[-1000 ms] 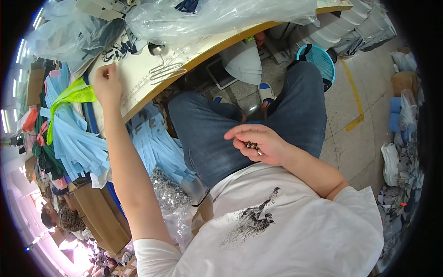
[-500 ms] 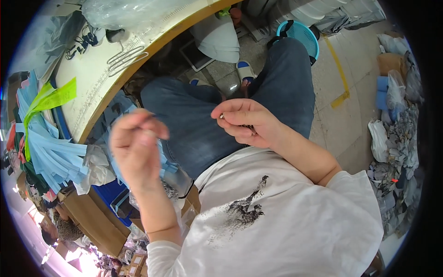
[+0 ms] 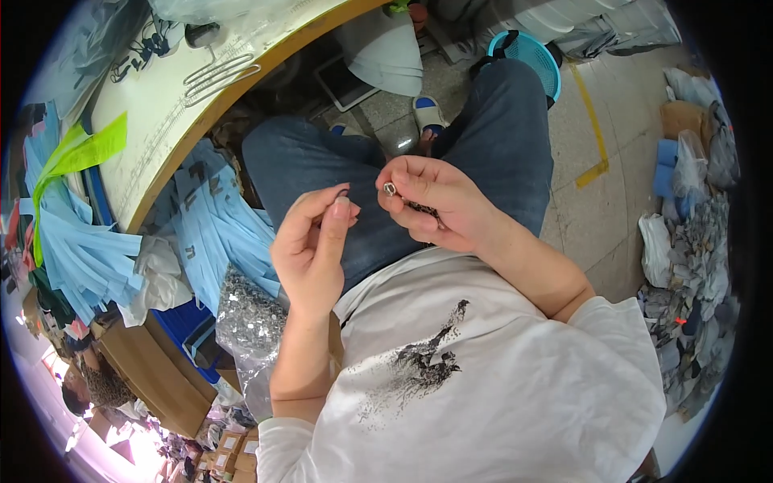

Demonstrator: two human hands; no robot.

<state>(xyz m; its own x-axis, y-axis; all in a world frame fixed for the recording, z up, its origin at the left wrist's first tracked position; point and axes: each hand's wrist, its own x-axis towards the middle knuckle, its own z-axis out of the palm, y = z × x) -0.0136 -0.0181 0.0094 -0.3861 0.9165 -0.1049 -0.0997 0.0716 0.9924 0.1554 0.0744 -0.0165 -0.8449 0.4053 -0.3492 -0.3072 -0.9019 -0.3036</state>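
Above my lap, my right hand (image 3: 431, 201) pinches a small shiny metal piece (image 3: 390, 189), round with an opening facing my left hand. A dark speckled strip or cord (image 3: 422, 210) shows under its fingers, partly hidden by them. My left hand (image 3: 314, 241) is closed, thumb against fingertip, on a small dark curved piece (image 3: 343, 193) too small to name. The fingertips of the two hands are a short gap apart. Beneath both hands are my legs in dark blue trousers (image 3: 314, 173).
At upper left a white worktable (image 3: 153, 153) with a curved edge holds a bent wire rack (image 3: 221, 78). Light blue strips (image 3: 88, 249) hang at the left. A clear bag of shiny bits (image 3: 250, 314) stands beside my left forearm. Far right lie grey scraps (image 3: 696, 266); a turquoise basket (image 3: 535, 60) stands beyond my knee.
My left hand has moved right, toward my right hand, and is no longer blurred. My right hand has turned slightly, so the metal piece's opening now shows.
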